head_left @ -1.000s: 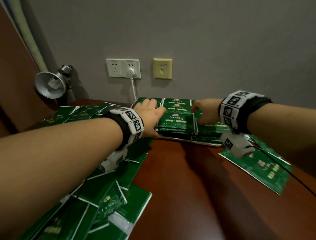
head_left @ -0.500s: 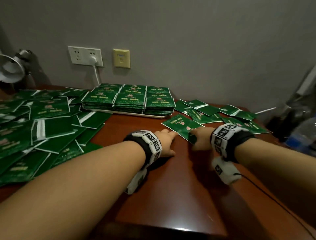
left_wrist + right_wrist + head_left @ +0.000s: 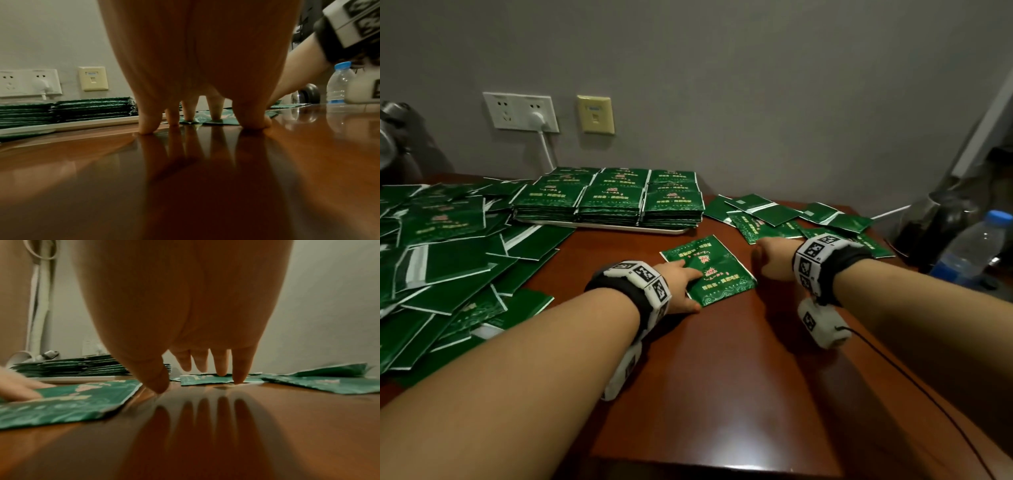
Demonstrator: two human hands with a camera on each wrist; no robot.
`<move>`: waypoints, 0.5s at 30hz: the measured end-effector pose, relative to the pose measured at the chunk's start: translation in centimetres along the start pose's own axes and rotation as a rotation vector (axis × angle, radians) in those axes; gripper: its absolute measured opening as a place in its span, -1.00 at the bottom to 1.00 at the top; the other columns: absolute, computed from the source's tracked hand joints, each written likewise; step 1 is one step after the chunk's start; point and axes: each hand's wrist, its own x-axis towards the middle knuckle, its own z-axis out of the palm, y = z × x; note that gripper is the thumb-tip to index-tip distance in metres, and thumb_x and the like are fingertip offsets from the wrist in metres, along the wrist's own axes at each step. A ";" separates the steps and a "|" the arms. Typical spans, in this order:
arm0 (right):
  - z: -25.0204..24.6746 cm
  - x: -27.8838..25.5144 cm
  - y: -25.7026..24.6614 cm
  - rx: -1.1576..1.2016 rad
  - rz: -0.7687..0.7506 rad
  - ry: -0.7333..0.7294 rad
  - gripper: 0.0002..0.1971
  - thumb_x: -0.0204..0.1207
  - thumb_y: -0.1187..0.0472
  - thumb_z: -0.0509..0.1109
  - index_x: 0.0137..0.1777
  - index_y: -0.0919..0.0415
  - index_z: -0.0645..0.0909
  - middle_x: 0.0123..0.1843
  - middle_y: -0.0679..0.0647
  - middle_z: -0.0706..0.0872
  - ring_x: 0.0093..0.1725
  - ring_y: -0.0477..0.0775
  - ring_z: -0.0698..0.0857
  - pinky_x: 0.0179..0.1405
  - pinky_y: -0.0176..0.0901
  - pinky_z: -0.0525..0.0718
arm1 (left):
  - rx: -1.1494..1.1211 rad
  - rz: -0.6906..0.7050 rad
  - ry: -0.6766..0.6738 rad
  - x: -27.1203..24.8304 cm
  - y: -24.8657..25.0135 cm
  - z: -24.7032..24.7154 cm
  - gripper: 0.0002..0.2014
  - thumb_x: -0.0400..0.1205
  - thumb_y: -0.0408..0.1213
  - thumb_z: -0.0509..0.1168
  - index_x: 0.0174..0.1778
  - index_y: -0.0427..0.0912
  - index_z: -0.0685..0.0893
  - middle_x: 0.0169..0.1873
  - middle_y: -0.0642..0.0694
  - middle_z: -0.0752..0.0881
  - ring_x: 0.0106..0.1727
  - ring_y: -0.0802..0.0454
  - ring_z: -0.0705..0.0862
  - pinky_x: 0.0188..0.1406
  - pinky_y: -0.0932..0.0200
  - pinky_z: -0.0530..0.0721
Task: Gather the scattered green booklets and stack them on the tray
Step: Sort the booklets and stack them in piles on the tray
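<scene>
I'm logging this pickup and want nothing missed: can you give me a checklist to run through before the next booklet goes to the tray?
1. Left hand on the loose booklet: ok, straight fingers press its near-left part.
2. Booklet lifted off the table: not ok, it lies flat.
3. Right hand free to help: ok, it holds nothing; its fingers touch another scattered booklet.
4. Path to the tray: ok, bare tabletop between.
5. Stacks level enough for another: ok, three tidy front stacks.
6. Single booklet, not two stuck together: cannot tell.

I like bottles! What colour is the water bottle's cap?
Blue. The water bottle cap shows best in the head view.
</scene>
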 end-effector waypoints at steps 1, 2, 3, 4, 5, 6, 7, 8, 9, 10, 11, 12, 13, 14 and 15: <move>0.1 0.7 0.2 0.014 0.019 0.016 -0.47 0.53 0.20 0.31 0.52 0.17 0.39 0.45 0.18 0.55 0.35 0.22 0.59 0.27 0.00 0.62 | 0.006 0.003 -0.004 0.0 0.0 0.0 -0.26 0.63 0.14 0.29 0.69 0.12 0.12 0.71 -0.13 0.03 0.66 -0.17 0.21 0.52 0.00 0.34; 0.0 1.3 0.2 0.024 0.031 0.021 -0.41 0.52 0.18 0.31 0.57 0.16 0.32 0.50 0.18 0.49 0.41 0.23 0.55 0.34 0.03 0.58 | 0.012 0.003 -0.009 0.1 0.0 -0.1 -0.25 0.63 0.14 0.29 0.69 0.13 0.12 0.71 -0.12 0.03 0.66 -0.18 0.20 0.52 0.00 0.33; 0.1 1.9 0.1 0.036 0.031 0.017 -0.38 0.53 0.15 0.31 0.59 0.15 0.28 0.53 0.18 0.47 0.43 0.23 0.53 0.37 0.03 0.56 | 0.013 0.001 -0.015 0.1 0.0 -0.1 -0.25 0.63 0.14 0.29 0.69 0.14 0.12 0.71 -0.12 0.02 0.66 -0.18 0.19 0.53 -0.01 0.32; 0.2 2.3 -0.1 0.034 0.028 0.000 -0.38 0.54 0.11 0.31 0.61 0.15 0.27 0.53 0.17 0.47 0.43 0.23 0.54 0.37 0.02 0.56 | 0.012 -0.001 -0.023 0.2 0.0 -0.1 -0.25 0.63 0.13 0.29 0.69 0.14 0.11 0.71 -0.12 0.02 0.67 -0.19 0.18 0.54 -0.03 0.31; 0.3 2.7 -0.3 0.030 0.018 -0.019 -0.38 0.55 0.06 0.31 0.60 0.13 0.29 0.52 0.17 0.48 0.41 0.22 0.55 0.35 0.02 0.57 | 0.010 -0.004 -0.029 0.2 0.0 0.0 -0.25 0.63 0.13 0.29 0.70 0.14 0.11 0.71 -0.11 0.01 0.67 -0.19 0.17 0.55 -0.05 0.29; 0.2 2.8 -0.6 0.012 0.010 -0.035 -0.39 0.54 0.02 0.30 0.59 0.12 0.32 0.51 0.17 0.49 0.39 0.22 0.57 0.34 0.03 0.59 | 0.010 -0.005 -0.032 0.3 -0.1 -0.1 -0.25 0.63 0.13 0.29 0.70 0.14 0.10 0.71 -0.11 0.01 0.67 -0.20 0.15 0.56 -0.07 0.27; 0.3 2.9 -0.6 0.005 0.005 -0.042 -0.39 0.52 -0.02 0.30 0.57 0.11 0.35 0.49 0.16 0.50 0.37 0.22 0.58 0.33 0.05 0.59 | 0.008 -0.005 -0.035 0.2 -0.1 -0.1 -0.25 0.63 0.14 0.29 0.70 0.15 0.09 0.71 -0.11 0.00 0.67 -0.20 0.14 0.57 -0.08 0.26; 0.3 2.8 -0.6 -0.009 0.003 -0.046 -0.39 0.50 -0.05 0.30 0.56 0.09 0.37 0.49 0.15 0.50 0.37 0.22 0.57 0.33 0.06 0.60 | 0.004 -0.006 -0.039 0.2 -0.1 -0.1 -0.25 0.63 0.14 0.29 0.70 0.15 0.09 0.71 -0.11 0.00 0.68 -0.20 0.13 0.57 -0.08 0.25; 0.3 2.7 -0.6 -0.018 0.000 -0.042 -0.38 0.49 -0.06 0.30 0.55 0.07 0.37 0.49 0.14 0.50 0.38 0.23 0.57 0.33 0.06 0.59 | -0.002 -0.007 -0.041 0.1 -0.1 -0.1 -0.24 0.63 0.14 0.29 0.70 0.15 0.09 0.71 -0.11 0.00 0.68 -0.19 0.13 0.58 -0.08 0.24; 0.3 2.3 -0.6 -0.034 0.002 -0.039 -0.37 0.47 -0.06 0.31 0.56 0.05 0.37 0.50 0.13 0.51 0.39 0.23 0.56 0.33 0.05 0.59 | -0.005 -0.008 -0.041 0.1 0.0 -0.1 -0.25 0.63 0.14 0.29 0.70 0.14 0.09 0.71 -0.11 0.00 0.68 -0.19 0.12 0.58 -0.06 0.24; 0.2 1.7 -0.8 -0.042 -0.001 -0.035 -0.37 0.46 -0.04 0.31 0.56 0.04 0.37 0.50 0.12 0.51 0.39 0.23 0.56 0.33 0.04 0.59 | -0.006 -0.009 -0.040 0.0 0.0 -0.1 -0.25 0.63 0.13 0.29 0.70 0.14 0.10 0.71 -0.12 0.00 0.68 -0.18 0.12 0.58 -0.04 0.23; 0.1 1.1 -1.0 -0.051 -0.010 -0.033 -0.38 0.47 0.00 0.31 0.55 0.04 0.38 0.50 0.12 0.51 0.39 0.23 0.55 0.32 0.02 0.59 | -0.006 -0.009 -0.038 -0.1 0.0 -0.1 -0.25 0.64 0.13 0.29 0.70 0.13 0.10 0.71 -0.12 0.00 0.68 -0.17 0.11 0.58 -0.03 0.23; 0.2 0.6 -1.1 -0.059 -0.023 -0.032 -0.40 0.47 0.04 0.30 0.55 0.05 0.38 0.49 0.12 0.51 0.39 0.23 0.55 0.31 0.00 0.60 | -0.008 -0.010 -0.037 -0.2 0.0 -0.1 -0.26 0.64 0.12 0.29 0.70 0.12 0.11 0.71 -0.13 0.00 0.68 -0.17 0.12 0.57 -0.02 0.23; 0.2 0.0 -1.3 -0.067 -0.033 -0.032 -0.41 0.48 0.08 0.30 0.55 0.07 0.39 0.49 0.13 0.51 0.40 0.24 0.54 0.30 -0.02 0.60 | -0.012 -0.012 -0.033 -0.3 0.0 -0.1 -0.26 0.65 0.11 0.29 0.70 0.11 0.11 0.71 -0.13 0.01 0.68 -0.17 0.12 0.57 -0.01 0.24; 0.4 -0.5 -1.4 -0.073 -0.041 -0.029 -0.41 0.49 0.12 0.29 0.56 0.08 0.37 0.51 0.13 0.49 0.42 0.24 0.52 0.31 -0.02 0.59 | -0.023 -0.012 -0.026 -0.4 0.1 0.0 -0.27 0.64 0.10 0.29 0.70 0.10 0.13 0.71 -0.14 0.03 0.68 -0.16 0.14 0.56 0.00 0.26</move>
